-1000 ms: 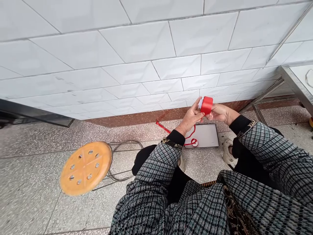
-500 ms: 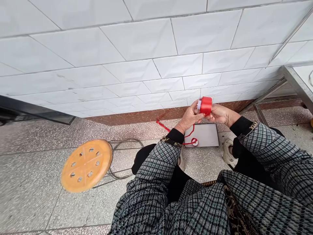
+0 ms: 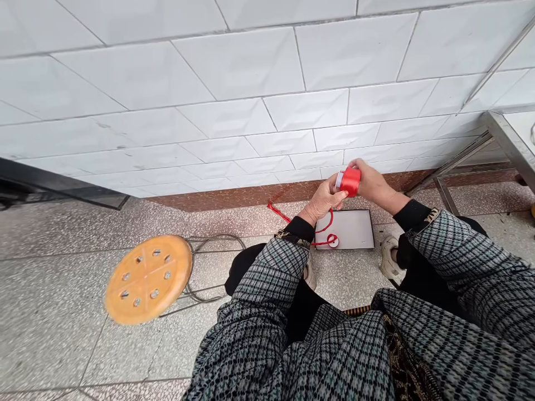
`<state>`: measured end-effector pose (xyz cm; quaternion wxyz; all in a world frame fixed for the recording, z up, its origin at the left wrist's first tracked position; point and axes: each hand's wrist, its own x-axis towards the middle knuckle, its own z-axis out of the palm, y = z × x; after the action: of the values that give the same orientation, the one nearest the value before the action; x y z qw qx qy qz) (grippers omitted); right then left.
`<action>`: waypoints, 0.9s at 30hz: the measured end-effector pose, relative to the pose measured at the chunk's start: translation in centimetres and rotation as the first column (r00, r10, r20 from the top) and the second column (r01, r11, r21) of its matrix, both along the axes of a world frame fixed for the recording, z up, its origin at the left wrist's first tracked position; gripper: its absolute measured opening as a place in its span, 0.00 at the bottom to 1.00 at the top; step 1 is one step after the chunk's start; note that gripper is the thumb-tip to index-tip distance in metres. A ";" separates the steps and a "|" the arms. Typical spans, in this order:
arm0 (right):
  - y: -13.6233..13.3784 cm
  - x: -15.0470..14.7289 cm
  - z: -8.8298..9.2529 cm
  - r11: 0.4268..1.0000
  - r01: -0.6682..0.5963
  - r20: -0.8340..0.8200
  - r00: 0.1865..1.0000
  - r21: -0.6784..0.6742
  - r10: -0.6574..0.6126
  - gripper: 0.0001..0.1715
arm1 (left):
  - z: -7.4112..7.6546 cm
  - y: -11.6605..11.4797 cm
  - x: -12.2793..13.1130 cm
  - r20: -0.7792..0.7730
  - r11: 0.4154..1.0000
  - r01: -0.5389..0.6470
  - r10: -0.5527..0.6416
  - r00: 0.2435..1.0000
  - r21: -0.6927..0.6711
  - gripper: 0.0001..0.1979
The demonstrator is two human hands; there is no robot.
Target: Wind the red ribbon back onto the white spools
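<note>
A roll of shiny red ribbon (image 3: pixel 351 182) on a white core is held up in front of the wall. My left hand (image 3: pixel 325 199) grips it from the left, with the thumb on the near side of the core. From the right, my right hand (image 3: pixel 373 181) is curled against the roll; most of its fingertips are hidden behind it. Below, a shallow white tray (image 3: pixel 355 229) with a dark rim lies on the floor. A small round spool (image 3: pixel 332 240) with red ribbon sits in its left part. A loose red strip (image 3: pixel 277 211) shows left of my left wrist.
An orange round stool (image 3: pixel 148 278) with wire legs lies on its side at left. White wall tiles (image 3: pixel 251 67) rise ahead. A metal-framed table (image 3: pixel 501 139) stands at right, and a dark panel edge (image 3: pixel 62 189) juts in at left. My shoes (image 3: pixel 390 259) flank the tray.
My right hand has turned and risen, its back now facing up and its fingers over the roll's far side. The roll has tilted slightly. My left hand keeps its hold.
</note>
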<state>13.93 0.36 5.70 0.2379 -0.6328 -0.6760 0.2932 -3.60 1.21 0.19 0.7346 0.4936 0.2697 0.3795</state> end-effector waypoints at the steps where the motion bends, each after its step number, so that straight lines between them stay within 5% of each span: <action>1: 0.1 0.2 0.2 0.994 -0.017 0.162 0.987 0.105 -0.001 0.17 | 0.1 -0.1 0.0 -0.004 1.000 -0.002 0.002 1.000 -0.004 0.35; 4: 0.2 0.7 0.6 0.984 -0.094 0.462 0.887 0.152 0.013 0.15 | 0.3 -0.3 0.3 -0.035 1.000 -0.010 0.009 0.999 -0.018 0.32; 8: 0.9 1.5 0.9 0.994 0.042 0.584 0.807 0.100 -0.093 0.18 | 0.2 -0.8 1.1 -0.075 0.977 -0.191 0.184 0.980 -0.091 0.28; 15: 1.7 2.7 1.5 0.987 0.118 0.649 0.744 0.110 -0.161 0.17 | 0.2 -0.7 1.1 -0.075 0.949 -0.310 0.314 0.947 0.062 0.24; 19: 1.7 3.0 1.2 0.984 0.128 0.633 0.754 0.122 -0.176 0.16 | 0.0 -0.6 1.4 -0.018 0.941 -0.338 0.338 0.941 0.023 0.26; 27: 2.3 4.0 0.3 0.967 0.175 0.502 0.829 0.185 -0.246 0.15 | 0.3 -1.3 1.7 -0.012 0.983 -0.179 0.179 0.984 -0.039 0.30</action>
<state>17.91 2.62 6.01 0.1179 -0.7420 -0.6589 0.0380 -1.92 -0.05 0.47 0.7059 0.4542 0.3236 0.4366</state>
